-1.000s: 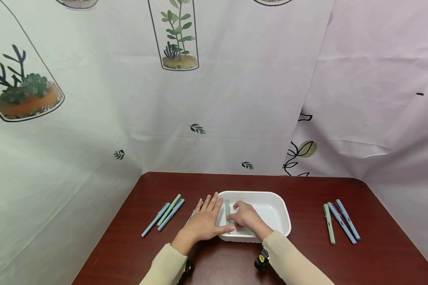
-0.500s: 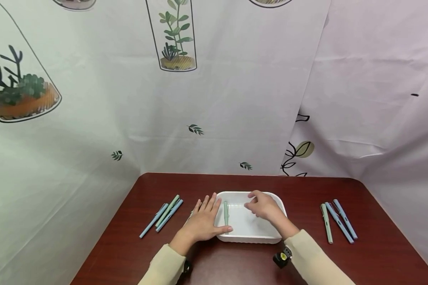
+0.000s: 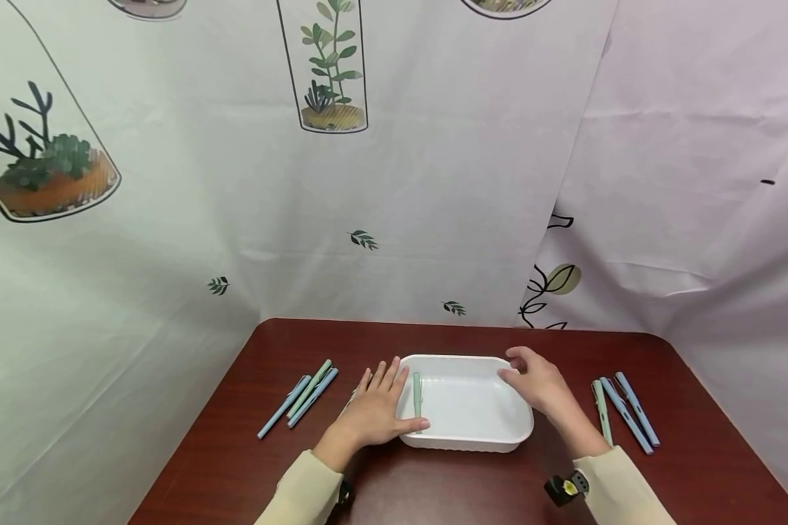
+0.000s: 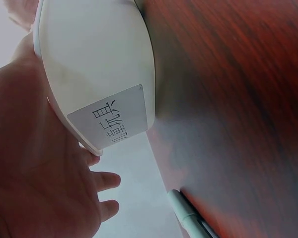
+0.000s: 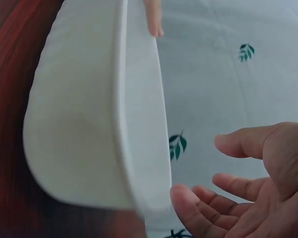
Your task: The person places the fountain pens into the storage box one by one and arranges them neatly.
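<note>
A white plastic tray point(image 3: 473, 401) stands in the middle of the table, a light green pen point(image 3: 417, 394) lying lengthwise along its left inside. My left hand point(image 3: 371, 414) rests over the tray's left rim, fingers spread and straight, thumb across the near corner by the pen's end. At the opposite end, my right hand point(image 3: 537, 380) hovers by the right rim with loosely bent fingers and thumb apart, holding nothing. The right wrist view shows that hand point(image 5: 253, 181) beside the tray wall point(image 5: 84, 114). A printed label point(image 4: 111, 119) marks the tray's left outer wall.
Left on the brown table point(image 3: 460, 488) lie two blue pens and a green pen point(image 3: 310, 390). To the right are another green pen point(image 3: 602, 412) and two blue pens point(image 3: 627, 417). A pale pen point(image 4: 186, 213) shows in the left wrist view. A patterned cloth point(image 3: 433, 182) hangs behind.
My right hand has let go of the green pen inside the tray and moved right across it to the right rim. The left hand has stayed in place.
</note>
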`<state>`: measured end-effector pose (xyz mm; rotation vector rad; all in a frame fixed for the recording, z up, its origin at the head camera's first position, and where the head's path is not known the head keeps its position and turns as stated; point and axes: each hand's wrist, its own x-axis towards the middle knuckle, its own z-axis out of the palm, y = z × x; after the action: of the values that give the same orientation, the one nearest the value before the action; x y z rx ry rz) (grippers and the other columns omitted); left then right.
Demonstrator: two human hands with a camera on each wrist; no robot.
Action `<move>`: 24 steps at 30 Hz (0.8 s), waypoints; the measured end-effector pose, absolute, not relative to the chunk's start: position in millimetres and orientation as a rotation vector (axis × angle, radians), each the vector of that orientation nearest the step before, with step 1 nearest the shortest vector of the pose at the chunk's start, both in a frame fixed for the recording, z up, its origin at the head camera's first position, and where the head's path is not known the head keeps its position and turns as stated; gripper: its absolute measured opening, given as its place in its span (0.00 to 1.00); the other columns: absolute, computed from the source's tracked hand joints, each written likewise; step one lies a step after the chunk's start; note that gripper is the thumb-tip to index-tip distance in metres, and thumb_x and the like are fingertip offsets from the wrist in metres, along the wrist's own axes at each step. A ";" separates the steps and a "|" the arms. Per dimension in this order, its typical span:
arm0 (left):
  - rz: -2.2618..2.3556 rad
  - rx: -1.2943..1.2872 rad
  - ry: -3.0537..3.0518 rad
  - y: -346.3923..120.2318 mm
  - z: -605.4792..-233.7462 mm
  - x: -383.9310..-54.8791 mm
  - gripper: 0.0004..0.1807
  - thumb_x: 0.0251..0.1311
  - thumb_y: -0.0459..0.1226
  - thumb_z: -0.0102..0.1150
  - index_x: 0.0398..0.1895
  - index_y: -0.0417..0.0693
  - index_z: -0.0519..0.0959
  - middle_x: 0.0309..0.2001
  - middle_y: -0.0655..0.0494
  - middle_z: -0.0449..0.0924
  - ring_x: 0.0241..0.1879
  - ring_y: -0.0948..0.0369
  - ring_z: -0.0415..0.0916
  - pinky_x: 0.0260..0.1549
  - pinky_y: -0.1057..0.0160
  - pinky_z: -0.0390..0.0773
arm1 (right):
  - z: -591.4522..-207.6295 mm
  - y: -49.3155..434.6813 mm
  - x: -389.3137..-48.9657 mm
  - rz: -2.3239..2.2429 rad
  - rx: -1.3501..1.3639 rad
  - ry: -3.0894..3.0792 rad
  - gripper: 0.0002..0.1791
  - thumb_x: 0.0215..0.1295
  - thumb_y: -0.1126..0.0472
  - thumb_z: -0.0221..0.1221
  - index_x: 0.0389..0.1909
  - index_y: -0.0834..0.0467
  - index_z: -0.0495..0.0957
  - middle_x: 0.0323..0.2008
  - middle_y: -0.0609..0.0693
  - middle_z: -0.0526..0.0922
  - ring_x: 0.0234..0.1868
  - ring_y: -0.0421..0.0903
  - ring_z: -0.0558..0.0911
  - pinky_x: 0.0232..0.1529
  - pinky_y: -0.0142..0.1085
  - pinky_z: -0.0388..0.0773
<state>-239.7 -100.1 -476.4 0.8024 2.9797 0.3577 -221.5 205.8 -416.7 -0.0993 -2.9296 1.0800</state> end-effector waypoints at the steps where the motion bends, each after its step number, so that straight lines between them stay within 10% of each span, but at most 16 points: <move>1: 0.358 0.801 2.979 -100.1 -475.7 -239.5 0.59 0.58 0.75 0.50 0.81 0.45 0.53 0.82 0.44 0.44 0.79 0.42 0.45 0.75 0.38 0.46 | -417.3 209.1 -219.8 1.072 -0.106 -2.926 0.27 0.68 0.55 0.63 0.63 0.65 0.73 0.55 0.65 0.80 0.56 0.63 0.78 0.53 0.57 0.76; 24: 0.335 0.785 2.983 -98.9 -473.7 -238.4 0.59 0.58 0.74 0.50 0.81 0.45 0.53 0.82 0.44 0.44 0.79 0.42 0.45 0.75 0.39 0.46 | -436.0 285.3 -193.4 0.891 -0.187 -2.942 0.34 0.68 0.53 0.62 0.65 0.72 0.67 0.60 0.74 0.73 0.57 0.71 0.74 0.53 0.64 0.72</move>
<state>-238.4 -98.9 -473.7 0.7849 2.9827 0.3354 -193.4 285.3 -436.0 -0.1871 -2.9420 0.8911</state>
